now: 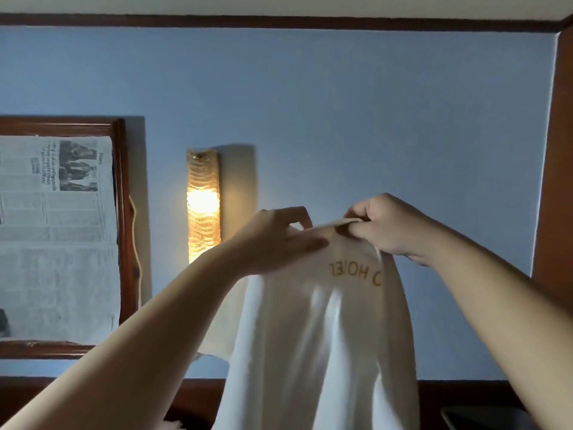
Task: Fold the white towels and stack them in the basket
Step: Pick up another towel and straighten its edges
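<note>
Both hands pinch the top edge of a white towel [319, 330] held up before a blue wall [372, 119]. The right hand [387, 226] has curled fingers and thumb clamped on a thin folded hem; the left hand [279, 240] pinches the same edge just beside it, thumb laid flat on the cloth. The towel is soft, matte fabric, hanging in loose vertical folds, its long axis running down and out of view at the near edge. Gold lettering [356, 271] near the top reads mirrored, "HOTEL". Left of the hands, a tall ribbed amber glass lamp [203, 206] glows on the wall. Far left, a dark wooden frame [122, 212] holds newspaper [55, 237].
</note>
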